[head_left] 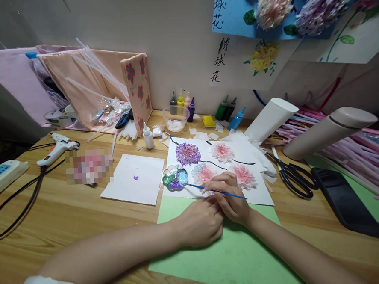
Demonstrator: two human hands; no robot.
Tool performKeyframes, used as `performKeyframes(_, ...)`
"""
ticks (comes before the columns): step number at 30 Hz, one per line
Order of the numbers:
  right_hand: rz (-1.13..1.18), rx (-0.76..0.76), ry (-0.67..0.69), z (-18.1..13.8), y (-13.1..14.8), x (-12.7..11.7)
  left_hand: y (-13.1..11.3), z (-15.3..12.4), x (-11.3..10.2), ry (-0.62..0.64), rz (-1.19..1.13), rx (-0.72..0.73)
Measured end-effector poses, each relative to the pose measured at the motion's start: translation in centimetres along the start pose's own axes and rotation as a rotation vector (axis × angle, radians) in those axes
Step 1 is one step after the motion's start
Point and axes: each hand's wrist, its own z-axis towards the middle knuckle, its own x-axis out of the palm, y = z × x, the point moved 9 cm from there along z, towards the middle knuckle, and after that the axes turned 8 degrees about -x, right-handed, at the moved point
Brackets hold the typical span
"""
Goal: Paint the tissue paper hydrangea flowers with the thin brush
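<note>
My right hand (228,197) pinches a thin blue paintbrush (233,195) whose tip points left to the paint palette (166,185). The brush tip is at the palette's right side, by light blue paint; green and purple paint show in other wells. Beneath my right hand lies my left hand (199,220), curled on the green sheet (197,261), its fingers partly hidden. A white sheet (260,197) beyond carries a purple paper flower (188,153), several pink ones such as the upper pink flower (222,153), and black painted stems. The palette overlaps the white sheet's left edge.
Left are a white card (136,175), a glue gun (57,150) with a cable and a power strip (5,177). Paint bottles (190,109) and a plastic bowl (175,121) stand behind. Scissors (291,174), a phone (347,201) and two cylinders, including a grey one (324,133), are right.
</note>
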Motion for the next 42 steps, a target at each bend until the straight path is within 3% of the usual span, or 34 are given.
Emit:
performKeyframes(20, -0.060, 0.017, -0.034, -0.1, 0.2, -0.4, 0.1, 0.0, 0.3, 0.044, -0.037, -0.001)
performKeyframes(22, -0.072, 0.020, -0.088, -0.4, -0.2, -1.1, 0.2, 0.0, 0.1, 0.034, -0.045, -0.005)
performKeyframes(25, -0.118, 0.053, -0.291, -1.3, -1.4, -3.3, 0.3, -0.2, -0.2, 0.013, -0.070, -0.020)
performKeyframes(30, -0.091, 0.250, -0.565, -2.5, -4.6, -5.7, 0.8, -0.4, 0.2, 0.062, -0.096, -0.070)
performKeyframes(37, -0.099, 0.265, -0.507, -2.4, -4.4, -4.7, 0.9, -0.3, 0.5, 0.085, -0.077, -0.075)
performKeyframes(42, -0.087, 0.325, -0.537, -2.8, -4.9, -4.9, 0.9, -0.3, 0.6, 0.100, -0.068, -0.074)
